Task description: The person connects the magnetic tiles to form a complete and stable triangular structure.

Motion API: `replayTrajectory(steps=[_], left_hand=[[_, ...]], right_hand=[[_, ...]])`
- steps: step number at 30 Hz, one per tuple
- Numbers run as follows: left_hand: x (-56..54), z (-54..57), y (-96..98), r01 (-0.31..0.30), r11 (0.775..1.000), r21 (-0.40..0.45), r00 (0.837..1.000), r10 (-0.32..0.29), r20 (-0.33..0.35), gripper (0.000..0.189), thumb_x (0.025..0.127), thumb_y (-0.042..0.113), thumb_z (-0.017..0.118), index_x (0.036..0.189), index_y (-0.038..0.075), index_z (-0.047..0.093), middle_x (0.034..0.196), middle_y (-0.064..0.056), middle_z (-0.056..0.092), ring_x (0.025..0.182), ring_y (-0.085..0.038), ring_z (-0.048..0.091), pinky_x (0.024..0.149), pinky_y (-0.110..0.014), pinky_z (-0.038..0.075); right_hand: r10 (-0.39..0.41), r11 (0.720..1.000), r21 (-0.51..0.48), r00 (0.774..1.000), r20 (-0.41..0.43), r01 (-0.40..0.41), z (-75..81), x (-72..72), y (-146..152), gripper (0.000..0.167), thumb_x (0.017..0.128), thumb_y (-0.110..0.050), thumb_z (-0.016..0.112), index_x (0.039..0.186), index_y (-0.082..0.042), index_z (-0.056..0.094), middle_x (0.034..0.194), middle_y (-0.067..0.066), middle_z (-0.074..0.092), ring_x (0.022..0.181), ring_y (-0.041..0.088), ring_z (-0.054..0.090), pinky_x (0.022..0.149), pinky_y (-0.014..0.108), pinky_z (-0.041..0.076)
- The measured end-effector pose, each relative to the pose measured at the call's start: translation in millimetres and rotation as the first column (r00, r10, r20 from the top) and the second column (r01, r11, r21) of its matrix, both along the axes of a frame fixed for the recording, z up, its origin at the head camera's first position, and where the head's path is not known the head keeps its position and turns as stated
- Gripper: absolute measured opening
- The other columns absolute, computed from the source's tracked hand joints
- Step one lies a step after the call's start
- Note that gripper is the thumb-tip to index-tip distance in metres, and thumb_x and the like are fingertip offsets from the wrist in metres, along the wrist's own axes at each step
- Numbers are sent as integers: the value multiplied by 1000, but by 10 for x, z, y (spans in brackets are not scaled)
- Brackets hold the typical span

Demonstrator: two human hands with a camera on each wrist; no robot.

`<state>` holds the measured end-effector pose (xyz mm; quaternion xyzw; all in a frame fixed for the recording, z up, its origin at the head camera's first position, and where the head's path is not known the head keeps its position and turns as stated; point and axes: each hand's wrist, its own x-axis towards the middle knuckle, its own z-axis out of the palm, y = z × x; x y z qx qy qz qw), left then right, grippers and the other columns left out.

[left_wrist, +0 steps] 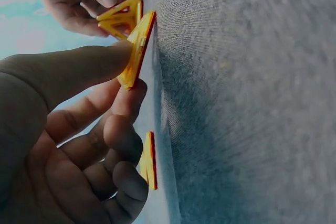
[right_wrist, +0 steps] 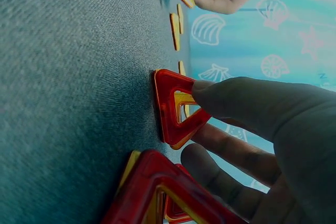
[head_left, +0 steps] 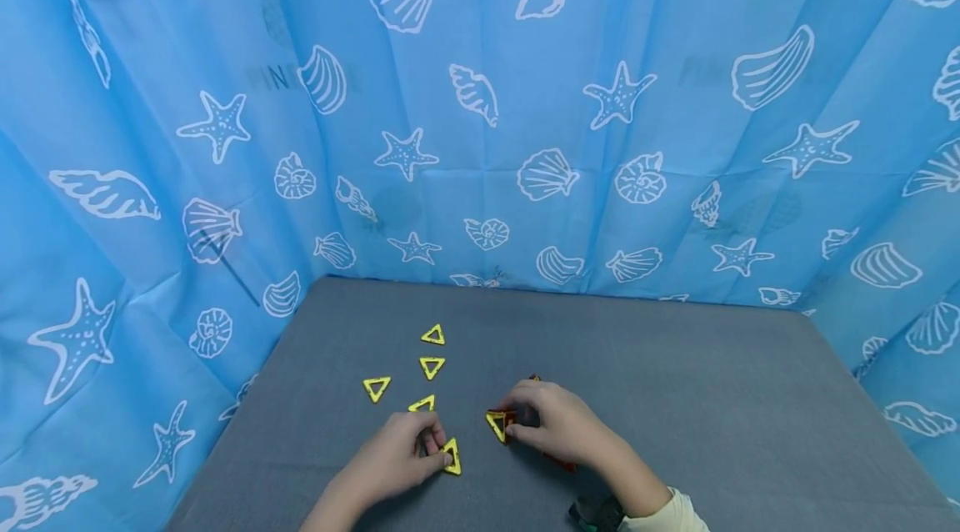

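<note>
My left hand (head_left: 393, 459) pinches a yellow triangle frame tile (left_wrist: 140, 45) between thumb and fingertip, tilted just over the grey cloth. To its right, my right hand (head_left: 561, 425) holds a red triangle frame tile (right_wrist: 167, 103) by one corner, thumb on the red face. A yellow triangle tile (head_left: 492, 416) lies flat against the back of that red one. Under and beside the right hand are more red triangle tiles (right_wrist: 149, 169), with yellow showing behind them; the hand partly covers them in the head view.
Several yellow triangle tiles lie spread on the grey table (head_left: 675, 399) beyond the left hand, among them one farthest back (head_left: 432, 341) and one at the left (head_left: 377, 381). A blue curtain (head_left: 480, 140) with white shells surrounds the table. A dark object (head_left: 596, 513) is by the right wrist.
</note>
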<state>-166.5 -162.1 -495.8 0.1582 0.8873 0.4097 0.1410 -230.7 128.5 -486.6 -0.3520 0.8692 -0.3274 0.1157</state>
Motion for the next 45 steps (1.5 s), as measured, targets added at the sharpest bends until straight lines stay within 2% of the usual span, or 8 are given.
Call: replayTrajectory(steps=[7,14,22,30,39,45], left_hand=[[-54,-16,72,-27,1000,-11,999,27,-46,13,94,21,80,87,20,69,76,9,63,64,-5,56,61,-27,46],[-166,-23,178,-77,996,-52,997,75,-35,11,95,24,77,89,21,68,78,7,62,67,-8,55,61,-29,44],[-283,-25,322,-120,990,-76,992,117,-45,13,94,27,78,86,21,69,72,7,62,61,-10,55,58,-30,44],[-363,-34,412,-144,988,-53,989,142,-37,14,94,30,79,86,21,71,71,7,63,61,-11,56,57,-31,45],[-370,-33,487,-132,991,-13,989,131,-62,12,94,28,79,88,21,71,70,7,64,59,-11,56,55,-31,44],[-394,-26,508,-111,992,65,991,116,-71,9,99,26,75,93,20,73,75,9,68,60,-10,58,56,-28,46]], right_hand=[[-17,1000,2,1000,-2,17,-4,1,-3,19,98,-25,79,116,-20,78,104,-8,73,73,0,55,64,25,47],[-33,999,6,999,-4,33,-3,-4,-4,17,98,-27,79,112,-19,77,101,-10,72,72,1,55,63,24,47],[-40,999,9,999,9,40,-4,-14,-13,16,98,-28,79,112,-20,77,100,-10,72,71,0,55,63,24,47],[-34,999,-10,999,1,34,-13,1,-12,16,98,-27,79,112,-19,77,101,-9,74,73,0,57,65,24,49],[-27,999,-35,999,-25,26,-34,24,-13,14,98,-25,79,111,-21,77,100,-9,74,72,-2,57,64,23,49],[-28,999,-41,999,-20,27,-43,24,-10,13,98,-23,79,110,-22,77,100,-9,74,73,-2,57,64,23,50]])
